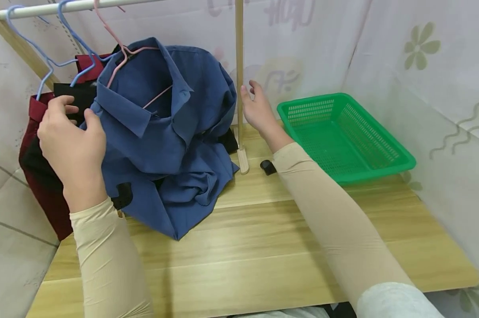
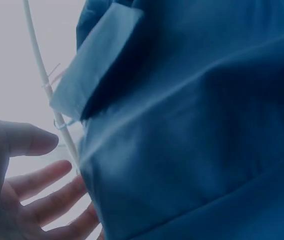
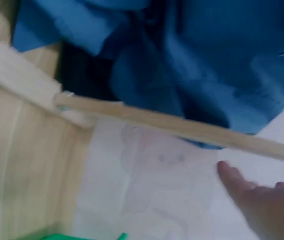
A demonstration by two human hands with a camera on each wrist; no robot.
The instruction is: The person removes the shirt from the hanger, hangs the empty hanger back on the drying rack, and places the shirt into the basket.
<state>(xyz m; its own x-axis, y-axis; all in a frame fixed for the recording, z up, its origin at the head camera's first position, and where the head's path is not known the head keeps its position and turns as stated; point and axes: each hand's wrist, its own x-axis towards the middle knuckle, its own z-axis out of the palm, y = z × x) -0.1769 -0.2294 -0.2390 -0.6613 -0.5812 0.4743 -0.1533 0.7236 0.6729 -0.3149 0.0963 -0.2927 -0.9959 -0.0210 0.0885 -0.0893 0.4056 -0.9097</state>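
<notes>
A blue collared shirt (image 1: 144, 145) hangs on a pink hanger (image 1: 111, 33) from the white rail, its lower part bunched on the table. Beside its left edge is my left hand (image 1: 73, 141), fingers spread and loosely bent, holding nothing; in the left wrist view the fingertips (image 2: 74, 187) are right at the cloth's edge. My right hand (image 1: 259, 108) is to the right of the rack's wooden post (image 1: 239, 79), fingers relaxed and nothing in them. The right wrist view has the thumb (image 3: 232, 177) near the post, with the shirt (image 3: 147, 70) beyond it.
Red and black garments (image 1: 44, 176) hang on blue hangers (image 1: 44, 53) at the left of the rail (image 1: 44, 9). A green plastic basket (image 1: 382, 170) stands at the right of the wooden table (image 1: 239, 265). A small black object (image 1: 268, 167) lies by the post's foot (image 1: 243, 160).
</notes>
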